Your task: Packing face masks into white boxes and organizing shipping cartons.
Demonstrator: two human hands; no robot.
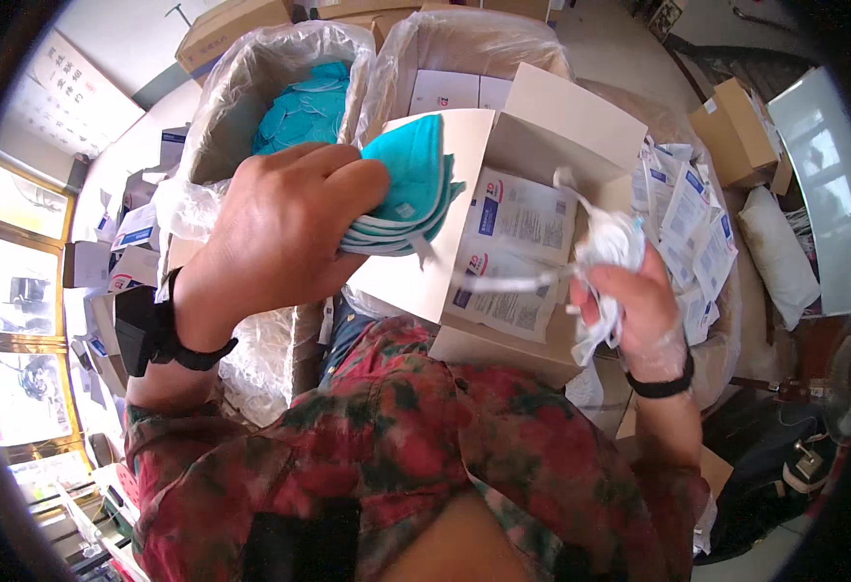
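A stack of teal face masks (408,173) is pinched in my left hand (285,218), its fingers wrapped round the near-left side. My right hand (651,306) is closed round a bunch of white straps (612,247). Some loose strap ends stretch left toward the masks, blurred by motion. Between and below both hands stands an open white carton (566,145) with its flaps spread. Printed white packets (521,215) lie inside it. The masks hang over its left flap, while the straps are above its right side.
A plastic-lined box (217,112) behind my left hand holds a heap of teal masks (301,109). Another lined box (489,44) stands at the back. Many white packets (680,209) are piled at the right. Small cartons (130,233) lie left, and a brown carton (736,131) stands far right.
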